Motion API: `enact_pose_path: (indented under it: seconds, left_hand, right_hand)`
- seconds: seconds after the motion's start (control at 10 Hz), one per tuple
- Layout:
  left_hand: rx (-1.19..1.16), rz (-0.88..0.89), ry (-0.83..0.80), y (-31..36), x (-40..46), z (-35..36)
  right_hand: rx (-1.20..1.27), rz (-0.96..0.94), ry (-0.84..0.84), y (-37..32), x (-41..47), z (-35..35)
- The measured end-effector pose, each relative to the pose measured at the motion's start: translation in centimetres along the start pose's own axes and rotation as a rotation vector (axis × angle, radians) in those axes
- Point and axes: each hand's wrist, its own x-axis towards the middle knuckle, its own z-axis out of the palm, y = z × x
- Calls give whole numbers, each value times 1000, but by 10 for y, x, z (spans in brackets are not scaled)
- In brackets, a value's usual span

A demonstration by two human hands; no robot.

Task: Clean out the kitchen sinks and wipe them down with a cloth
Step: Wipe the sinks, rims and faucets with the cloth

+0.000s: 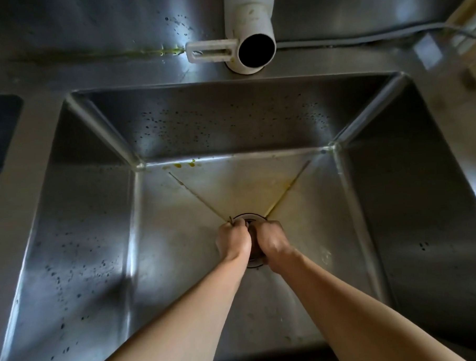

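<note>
Both hands, left hand (233, 242) and right hand (272, 243), curl around the drain strainer (251, 257) (mostly hidden) at lower centre; lifting it straight up should avoid spilling debris.

Brushed stainless steel sink (86, 241) with a white plastic tap (248, 29).
The steel is smooth with a dull sheen, speckled with dark droplets and stained yellowish on the floor near the metal drain ring (250, 216). The tap's plastic looks matt and scuffed; a grey rubbery cable (361, 35) lies behind it.

Both hands, left hand (233, 241) and right hand (272, 243), on sink (229, 131) drain (250, 218).
</note>
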Motion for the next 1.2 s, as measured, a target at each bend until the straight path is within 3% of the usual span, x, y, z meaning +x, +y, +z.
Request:
enact_pose_path:
  seconds: [0.2,0.3,0.5,0.6,0.7,0.8,0.9,1.1,1.2]
  left_hand:
    - [-85,119,-105,15,-30,-23]
    - [-187,-17,-136,22,-42,-36]
    - [-405,-430,-357,44,-47,-58]
    - [-323,-455,-442,47,-56,-59]
    - [-396,-429,-488,46,-70,-52]
    - [-420,-385,-325,41,-69,-44]
    - [-289,-280,-127,32,-57,-39]
    - [-28,25,-6,24,-35,-26]
    - [20,154,2,19,-29,-21]
  right_hand:
    - [-241,-50,26,-17,-12,-4]
    - [-228,-141,58,-25,-32,-7]
    - [-497,-779,-26,-26,-87,-22]
    - [-582,-851,-8,-27,-96,-22]
    - [-570,-769,231,-37,-87,-13]
    - [-549,-573,267,-39,-73,-5]
    - [-449,-381,214,-37,-62,-1]
    - [-249,-116,184,-34,-40,2]
    - [-266,-22,111,-31,-26,3]
